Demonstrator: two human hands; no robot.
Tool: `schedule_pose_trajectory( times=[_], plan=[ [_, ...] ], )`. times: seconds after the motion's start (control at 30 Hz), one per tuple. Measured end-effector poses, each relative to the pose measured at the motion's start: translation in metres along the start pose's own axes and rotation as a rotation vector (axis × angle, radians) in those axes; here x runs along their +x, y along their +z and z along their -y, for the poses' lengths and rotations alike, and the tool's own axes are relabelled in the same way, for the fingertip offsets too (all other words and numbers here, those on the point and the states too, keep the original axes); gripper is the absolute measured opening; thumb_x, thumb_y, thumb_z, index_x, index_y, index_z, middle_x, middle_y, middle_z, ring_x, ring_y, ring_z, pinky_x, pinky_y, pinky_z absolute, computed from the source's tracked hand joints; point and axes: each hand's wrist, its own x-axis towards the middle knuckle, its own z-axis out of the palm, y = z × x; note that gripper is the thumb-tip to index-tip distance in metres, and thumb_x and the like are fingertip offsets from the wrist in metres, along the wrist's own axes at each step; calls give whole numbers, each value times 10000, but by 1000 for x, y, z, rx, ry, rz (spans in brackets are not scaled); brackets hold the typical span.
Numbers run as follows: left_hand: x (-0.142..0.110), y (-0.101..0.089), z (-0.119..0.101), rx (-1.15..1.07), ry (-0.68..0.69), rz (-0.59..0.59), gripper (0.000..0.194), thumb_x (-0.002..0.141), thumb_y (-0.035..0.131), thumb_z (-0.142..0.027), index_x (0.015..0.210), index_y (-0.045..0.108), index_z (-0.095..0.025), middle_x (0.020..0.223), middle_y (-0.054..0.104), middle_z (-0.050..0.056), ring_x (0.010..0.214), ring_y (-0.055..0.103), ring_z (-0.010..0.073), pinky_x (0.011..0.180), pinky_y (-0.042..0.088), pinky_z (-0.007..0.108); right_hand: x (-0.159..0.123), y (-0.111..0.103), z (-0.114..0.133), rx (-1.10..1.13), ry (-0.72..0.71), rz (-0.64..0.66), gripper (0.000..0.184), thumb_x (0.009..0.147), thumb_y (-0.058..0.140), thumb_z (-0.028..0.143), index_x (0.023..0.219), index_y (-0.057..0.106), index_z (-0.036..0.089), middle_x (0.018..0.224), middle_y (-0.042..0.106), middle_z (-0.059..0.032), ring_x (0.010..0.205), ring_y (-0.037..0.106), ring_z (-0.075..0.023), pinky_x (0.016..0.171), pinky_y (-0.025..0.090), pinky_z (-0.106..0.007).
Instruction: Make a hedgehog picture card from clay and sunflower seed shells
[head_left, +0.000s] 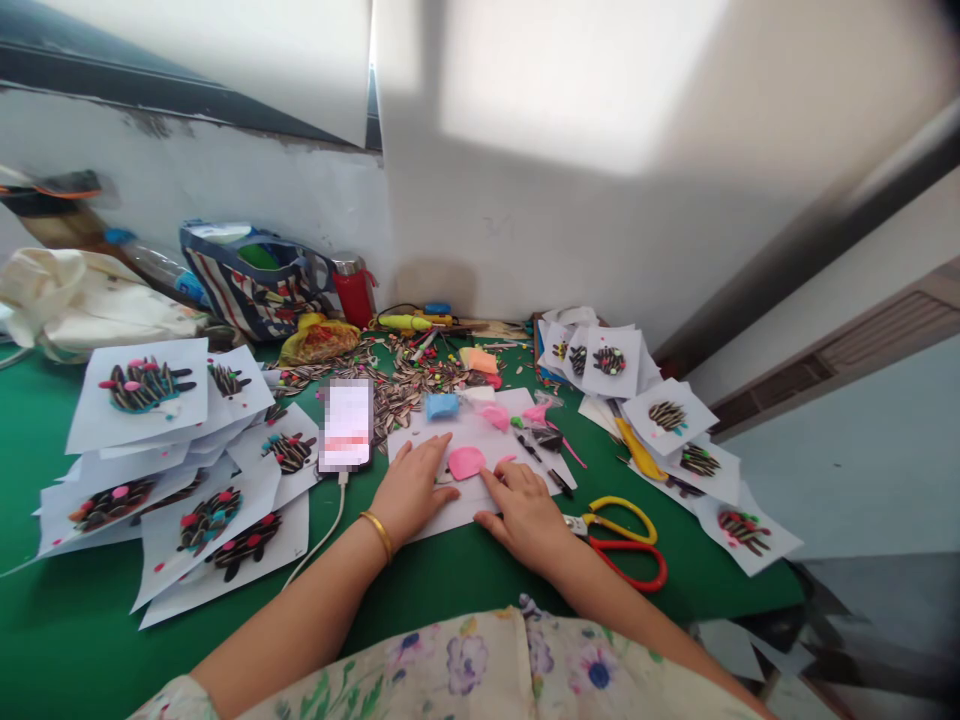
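Note:
A flattened piece of pink modelling clay (466, 463) lies on a white sheet of paper (409, 432) in front of me. My left hand (415, 485) rests on the paper at the clay's left, fingers stretched out and holding nothing. From the right, my right hand (525, 510) reaches the clay, its index fingertip at the clay's right edge and the other fingers slightly bent. A small pink strip shows just beyond those fingers. Farther back on the sheet sit a blue clay block (442, 405) and more pink clay (495, 416). A black pen (529, 447) lies to the right.
Sunflower seeds (401, 390) are heaped behind the paper. A phone (346, 425) with a white cable lies left. Papers with seed hedgehogs (187, 455) are stacked at left, others (670, 412) at right. Scissors (626, 540) lie beside my right forearm. A red flask (352, 290) stands behind.

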Motion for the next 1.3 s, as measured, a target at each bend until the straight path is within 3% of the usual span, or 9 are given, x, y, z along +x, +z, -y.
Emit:
schedule_pose_trajectory(
  times=[0.67, 0.77, 0.9, 1.07, 1.3],
  plan=[
    [0, 0, 0, 3, -1, -5, 741, 804, 663, -327, 1446, 326, -175, 1457, 462, 122, 1352, 410, 267, 1152, 229, 486, 14, -11, -5, 84, 39, 46, 474, 925, 511, 448, 1314, 519, 177, 1099, 552, -114, 1043, 484, -240, 920, 397, -344],
    [0, -1, -1, 9, -6, -1, 724, 802, 670, -319, 1435, 351, -168, 1450, 470, 126, 1350, 413, 266, 1155, 224, 481, 23, -14, -6, 57, 24, 60, 398, 948, 470, 432, 1247, 574, 191, 1060, 562, -101, 1012, 495, -224, 909, 391, -328],
    [0, -1, -2, 13, -3, -6, 688, 797, 680, -310, 1412, 399, -185, 1432, 493, 120, 1347, 416, 265, 1157, 224, 477, 37, -13, -7, 5, 50, 43, 430, 949, 462, 346, 1341, 514, 178, 1120, 562, -116, 1054, 483, -231, 933, 370, -330],
    [-1, -1, 0, 12, 18, -11, 614, 793, 688, -320, 1360, 483, -206, 1424, 501, 115, 1343, 419, 271, 1152, 231, 498, 46, -10, -4, -57, 7, 74, 405, 912, 482, 240, 1310, 546, 196, 1066, 580, -103, 1001, 495, -230, 900, 374, -332],
    [0, -2, 0, 18, 23, -5, 562, 776, 703, -331, 1302, 551, -205, 1423, 499, 120, 1336, 424, 286, 1149, 234, 511, 48, -9, 1, -105, -14, 37, 458, 894, 500, 246, 1348, 520, 191, 1082, 581, -122, 1017, 486, -256, 900, 371, -361]
  ],
)
